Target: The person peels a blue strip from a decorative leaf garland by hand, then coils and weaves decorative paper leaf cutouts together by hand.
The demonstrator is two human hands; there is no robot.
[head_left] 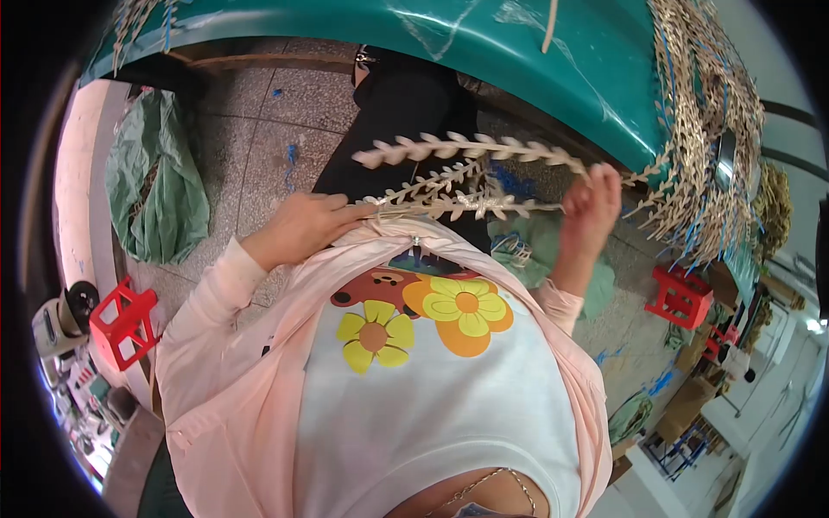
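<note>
My left hand (306,226) is at my waist, its fingertips pinched on the near end of a pale leafy sprig (479,205). My right hand (591,205) is raised on the other side, thumb and fingers closed on the stem of a pale leaf strand (466,145). That strand arches over my lap with its tip hanging free at the left. Between my hands the sprigs overlap, so I cannot tell whether they are all joined.
A green-covered table (518,43) curves across in front of me. A thick bundle of similar leaf strands (704,129) hangs over its right side. Red stools (125,324) stand on both sides. A green sack (155,181) and blue scraps lie on the floor.
</note>
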